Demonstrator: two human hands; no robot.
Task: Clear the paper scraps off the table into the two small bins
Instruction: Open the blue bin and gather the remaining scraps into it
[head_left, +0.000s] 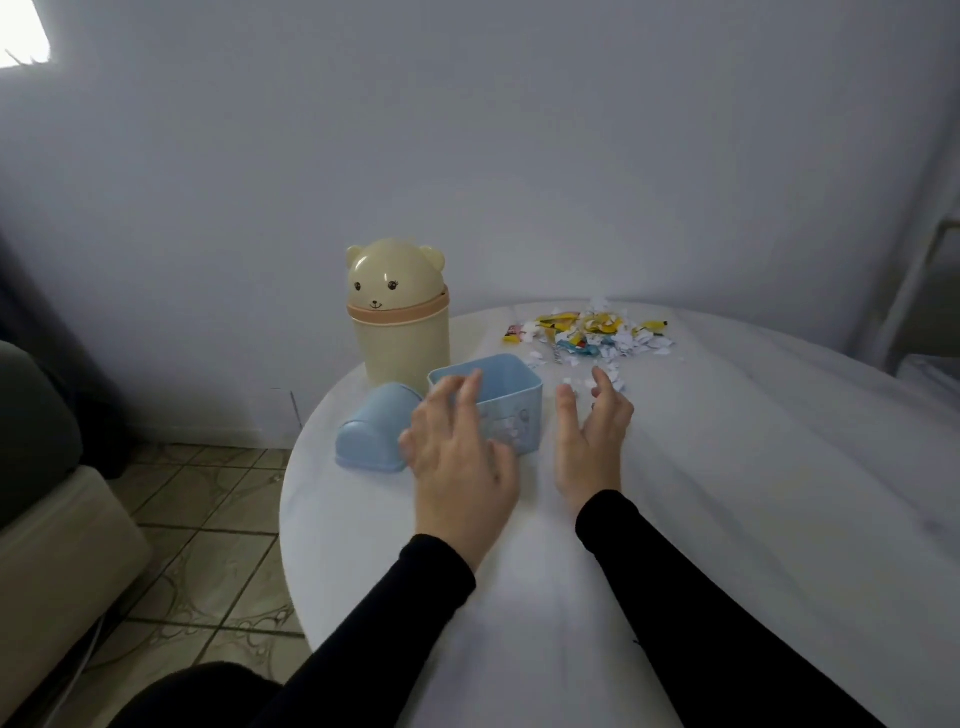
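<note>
A small blue bin (511, 384) stands open on the white round table (727, 519). Its blue lid (376, 434) lies on the table to its left. A cream bear-shaped bin (399, 317) with its lid on stands behind them. A heap of white, yellow and blue paper scraps (592, 332) lies at the far side of the table. My left hand (460, 457) hovers with spread fingers over the near left side of the blue bin, holding nothing. Empty too, my right hand (592, 436) is just right of the bin, fingers relaxed, close to a few stray white scraps (576, 383).
The table's left edge drops to a tiled floor (208, 519). A beige and dark sofa (47, 493) stands at the far left. A plain wall rises behind the table. A white frame (914, 291) stands at the far right.
</note>
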